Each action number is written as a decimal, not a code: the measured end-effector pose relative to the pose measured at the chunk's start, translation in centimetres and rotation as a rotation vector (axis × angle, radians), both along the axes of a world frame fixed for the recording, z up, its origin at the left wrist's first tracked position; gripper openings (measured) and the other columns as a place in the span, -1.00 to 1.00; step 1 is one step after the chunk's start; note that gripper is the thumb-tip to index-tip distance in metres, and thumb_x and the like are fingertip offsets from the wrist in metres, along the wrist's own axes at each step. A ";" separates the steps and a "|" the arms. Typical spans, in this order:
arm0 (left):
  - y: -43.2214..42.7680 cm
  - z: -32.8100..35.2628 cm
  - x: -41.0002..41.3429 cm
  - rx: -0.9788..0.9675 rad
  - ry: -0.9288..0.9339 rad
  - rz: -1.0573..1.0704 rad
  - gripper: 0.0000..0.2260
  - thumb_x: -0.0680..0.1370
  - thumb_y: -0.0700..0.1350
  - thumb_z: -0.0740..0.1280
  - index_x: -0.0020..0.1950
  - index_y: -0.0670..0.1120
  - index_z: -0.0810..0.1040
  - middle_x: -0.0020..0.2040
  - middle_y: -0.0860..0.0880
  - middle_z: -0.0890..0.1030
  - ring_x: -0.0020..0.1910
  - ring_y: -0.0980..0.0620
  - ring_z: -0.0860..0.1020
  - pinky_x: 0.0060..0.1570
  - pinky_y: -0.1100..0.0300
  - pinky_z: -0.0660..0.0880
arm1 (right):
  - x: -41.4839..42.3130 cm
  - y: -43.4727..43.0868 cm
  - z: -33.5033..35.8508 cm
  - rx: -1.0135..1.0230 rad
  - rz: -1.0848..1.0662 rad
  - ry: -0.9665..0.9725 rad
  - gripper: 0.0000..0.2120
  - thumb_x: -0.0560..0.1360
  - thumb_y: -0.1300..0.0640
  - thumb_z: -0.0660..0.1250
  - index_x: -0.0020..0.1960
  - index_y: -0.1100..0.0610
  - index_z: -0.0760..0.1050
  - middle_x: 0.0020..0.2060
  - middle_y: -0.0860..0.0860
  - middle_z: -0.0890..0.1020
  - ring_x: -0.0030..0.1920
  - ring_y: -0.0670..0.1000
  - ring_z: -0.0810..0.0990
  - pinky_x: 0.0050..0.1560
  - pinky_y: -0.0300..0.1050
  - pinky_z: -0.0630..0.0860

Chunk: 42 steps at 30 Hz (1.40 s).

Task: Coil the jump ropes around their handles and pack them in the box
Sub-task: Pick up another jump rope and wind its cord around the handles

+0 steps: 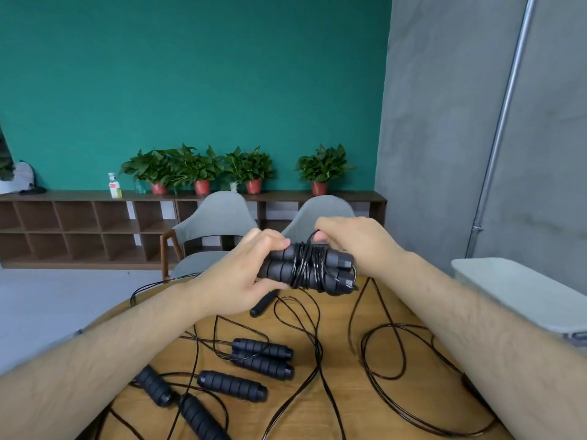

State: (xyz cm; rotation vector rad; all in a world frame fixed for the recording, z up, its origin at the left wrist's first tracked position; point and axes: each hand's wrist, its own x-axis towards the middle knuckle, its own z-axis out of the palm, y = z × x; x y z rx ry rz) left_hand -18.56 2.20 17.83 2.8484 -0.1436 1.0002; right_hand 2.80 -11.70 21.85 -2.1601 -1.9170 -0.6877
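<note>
Handles (335, 260) bound in rope (305, 268) sit clamped in left grip (235, 274); right grip (357, 244) pinches the rope above the desk (343, 392) far edge.

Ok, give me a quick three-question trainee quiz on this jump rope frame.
1. True or false: the coiled bundle, gripped by the left hand above the table, has rope wound around two handles lying side by side.
2. What is the right hand doing? A) pinching a rope loop at the top of the bundle; B) lying flat on the tabletop; C) lifting a bottle.
3. How many red plant pots stand on the shelf?

Key: 1 true; 2 A; 3 four.
</note>
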 end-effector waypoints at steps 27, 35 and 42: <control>3.4 6.9 1.5 -0.224 -0.324 0.540 -0.44 0.56 -0.11 0.47 0.45 -0.23 0.30 0.38 -0.16 0.41 0.38 -0.15 0.32 0.38 -0.07 0.34 | -5.0 1.3 -9.2 0.219 0.086 0.875 -0.80 0.67 0.02 0.19 -0.13 -0.04 0.45 -0.09 -0.07 0.50 -0.38 -0.13 0.64 -0.38 -0.36 0.43; 3.9 7.8 1.8 -0.186 -0.336 0.561 -0.47 0.56 -0.12 0.46 0.42 -0.24 0.31 0.36 -0.18 0.41 0.34 -0.13 0.31 0.27 0.10 0.27 | -5.6 1.6 -11.9 0.192 -0.100 0.903 -0.84 0.70 -0.01 0.10 0.09 0.00 0.43 -0.09 -0.06 0.58 -0.30 -0.14 0.54 -0.28 -0.25 0.54; 5.9 8.4 1.6 0.055 -0.308 0.655 -0.49 0.53 -0.13 0.50 0.36 -0.28 0.38 0.20 -0.22 0.45 0.13 -0.23 0.39 0.15 -0.04 0.36 | -7.4 0.2 -14.0 0.223 -0.152 0.368 -0.57 0.63 -0.31 -0.12 0.19 -0.02 0.27 -0.22 -0.10 0.58 -0.33 -0.08 0.57 -0.39 -0.20 0.51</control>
